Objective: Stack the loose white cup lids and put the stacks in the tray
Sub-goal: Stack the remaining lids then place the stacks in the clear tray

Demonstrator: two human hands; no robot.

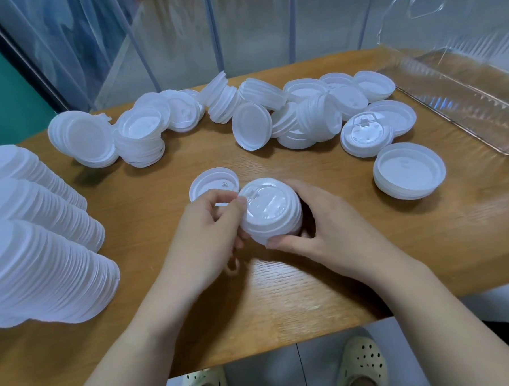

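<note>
Both hands: left hand (210, 221) and right hand (310, 219) curl around small lid stack (270, 211) above table (281, 280) centre. Step: stacking. Next (judged): add single lid (214, 184); clear tray (460, 93) waits far right.

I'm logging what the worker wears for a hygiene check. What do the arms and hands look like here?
Both arms are bare as far as the picture shows, with no sleeves in view. The left hand and right hand wear no gloves, and no rings, watch or bracelets show. Fingernails look short and unpainted.
</note>
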